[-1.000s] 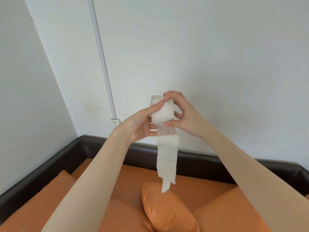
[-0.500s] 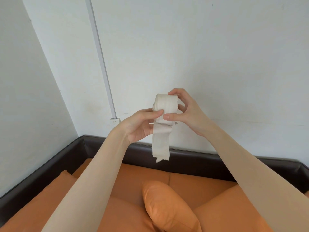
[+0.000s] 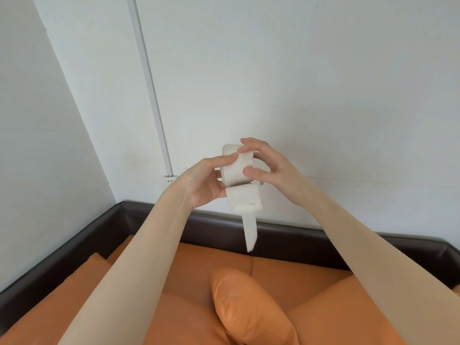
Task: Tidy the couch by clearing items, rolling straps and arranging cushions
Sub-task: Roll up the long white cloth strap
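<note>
- Count: two hands, one white strap, one loose orange cushion, one couch with orange seat pads and a dark brown rim.
- Strap sits at the centre of the frame, held up in front of the white wall, above the couch. Most of it is wound into a roll; a short flap hangs below the roll, and a narrow tail drops from that flap toward the couch rim.
- Left hand: fingers curled, grasping the roll from the left, thumb laid across its front face.
- Right hand: fingers curled over the top and right side of the roll, thumb pressing the front; it grips the strap too.
- Also on the wall: one white conduit running down from the upper left to one socket, left of the hands.
- Hidden or cut off: far side of the roll is behind the fingers; a small grey piece at its lower right is too small to identify. Cushion and both forearms run off the bottom edge; the couch is cut at left, right and bottom.
</note>
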